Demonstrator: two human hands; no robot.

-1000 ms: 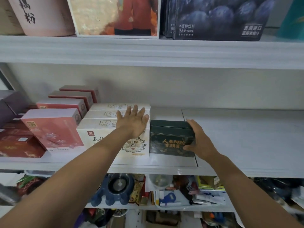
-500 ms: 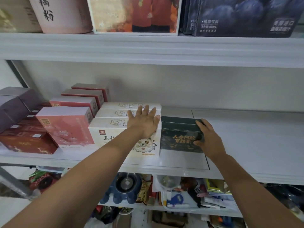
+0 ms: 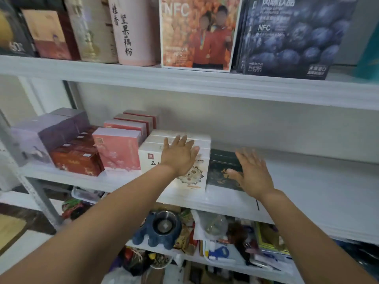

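Right hand (image 3: 253,173): fingers straight, spread, over right front corner of dark green box (image 3: 220,171); contact unclear. Left hand (image 3: 180,156): flat, fingers apart, resting on top of white box (image 3: 194,178). Dark green box on middle shelf (image 3: 317,191), touching white box's right side. Pink boxes (image 3: 119,148) left, farther back.

Shop, white shelves (image 3: 184,85), boxed goods (image 3: 118,148)

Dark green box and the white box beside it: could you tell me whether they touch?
Touching. The head view shows the dark green box flush against the right side of the white box, with no shelf visible between them.
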